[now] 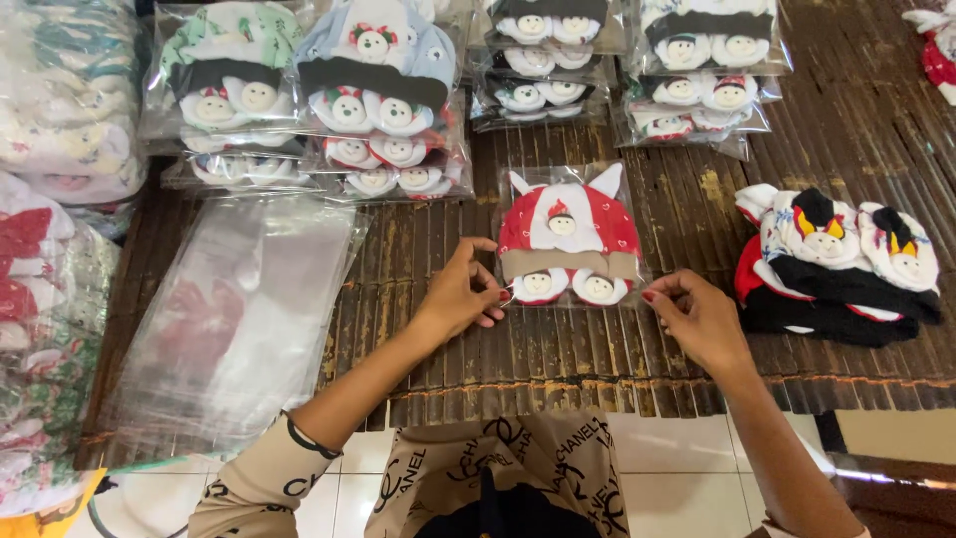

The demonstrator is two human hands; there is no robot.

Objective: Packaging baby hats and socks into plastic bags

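Slatted wooden table (687, 209): bagged red-white baby set (568, 244) between hands; left hand (460, 297), right hand (700, 317) fingers pinch bag's lower corners.

Both hands pinch the lower corners of a clear bag (570, 239) holding a red and white baby hat set: left hand (460, 294), right hand (699, 317). Empty clear bags (244, 299) lie left of the left hand; unbagged hats (836, 264) right of the right hand.

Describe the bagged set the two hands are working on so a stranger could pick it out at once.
On the dark slatted mat, look at the middle, just below the stacked rows of bagged sets. There one clear packet lies alone, its lower corners pinched by the left hand and right hand. It alone is red and white with two pointed white ears.
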